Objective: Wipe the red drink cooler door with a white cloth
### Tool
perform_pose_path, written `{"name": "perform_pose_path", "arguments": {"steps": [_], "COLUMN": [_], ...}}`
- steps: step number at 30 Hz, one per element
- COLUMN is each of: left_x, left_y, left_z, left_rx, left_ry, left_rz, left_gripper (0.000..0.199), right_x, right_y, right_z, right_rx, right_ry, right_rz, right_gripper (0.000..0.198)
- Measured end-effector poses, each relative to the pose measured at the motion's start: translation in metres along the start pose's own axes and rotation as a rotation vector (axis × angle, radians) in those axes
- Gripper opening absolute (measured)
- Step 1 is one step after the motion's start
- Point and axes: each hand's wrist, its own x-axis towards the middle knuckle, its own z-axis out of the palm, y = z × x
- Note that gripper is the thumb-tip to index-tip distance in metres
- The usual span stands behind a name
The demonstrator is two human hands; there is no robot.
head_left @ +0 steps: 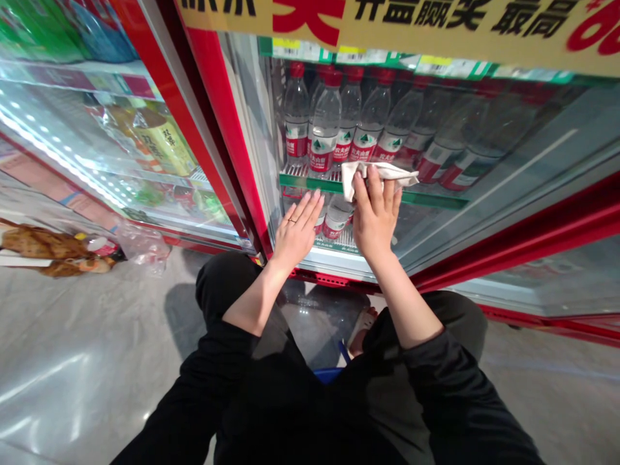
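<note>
A glass cooler door stands in front of me, with rows of red-capped water bottles behind it. My right hand presses a folded white cloth against the glass, at the height of a green shelf edge. The cloth's loose end sticks out to the right past my fingertips. My left hand is lower and to the left, fingers stretched out and flat, a thin ring on one finger. It looks to rest on the glass near the door's left side. Nothing shows in it.
A yellow banner crosses the top of the door. At the left, another cooler with a red frame holds drinks. A clear plastic bag and a brown item lie on the grey floor. Below me, something blue partly shows.
</note>
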Motion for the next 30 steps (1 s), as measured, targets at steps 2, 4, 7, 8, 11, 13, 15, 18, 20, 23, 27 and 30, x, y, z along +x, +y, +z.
{"name": "perform_pose_path", "arguments": {"steps": [2, 4, 7, 8, 11, 13, 15, 18, 20, 23, 27, 30], "left_x": [0.000, 0.001, 0.002, 0.002, 0.002, 0.001, 0.000, 0.000, 0.000, 0.000, 0.000, 0.000], "left_y": [0.000, 0.000, 0.000, 0.000, -0.001, 0.000, 0.000, 0.000, 0.000, -0.001, -0.001, 0.000], "left_z": [0.000, 0.001, 0.001, 0.002, 0.002, 0.003, 0.003, 0.003, 0.004, 0.005, 0.004, 0.003], "left_rx": [-0.031, -0.061, -0.076, -0.075, -0.057, -0.037, -0.030, -0.010, 0.026, 0.072, 0.086, 0.082], "left_ry": [-0.008, -0.031, -0.057, -0.058, -0.046, -0.031, -0.017, -0.003, 0.004, 0.025, 0.010, -0.011], "left_rz": [-0.019, -0.044, -0.058, -0.059, -0.060, -0.051, -0.036, -0.020, -0.007, 0.011, -0.001, -0.012], "left_gripper": [0.068, 0.067, 0.067, 0.067, 0.070, 0.072, 0.070, 0.067, 0.066, 0.064, 0.064, 0.065], "right_x": [0.010, 0.015, 0.008, 0.002, -0.017, -0.024, -0.023, -0.011, 0.000, 0.009, 0.000, -0.014], "right_y": [-0.007, -0.014, -0.014, -0.011, 0.004, 0.014, 0.020, 0.019, 0.012, 0.002, 0.005, 0.018], "right_z": [-0.001, -0.002, -0.003, -0.003, -0.003, -0.003, -0.004, -0.004, -0.004, -0.006, -0.010, -0.012], "right_rx": [0.011, 0.009, 0.006, 0.003, -0.019, -0.041, -0.059, -0.072, -0.065, -0.041, -0.048, -0.073], "right_ry": [-0.024, -0.065, -0.119, -0.127, -0.120, -0.108, -0.099, -0.078, -0.070, -0.078, -0.089, -0.059], "right_rz": [-0.007, -0.041, -0.116, -0.130, -0.095, -0.022, 0.043, 0.079, 0.062, 0.006, -0.047, -0.014], "right_gripper": [0.062, 0.061, 0.059, 0.058, 0.056, 0.056, 0.056, 0.058, 0.060, 0.061, 0.055, 0.053]}}
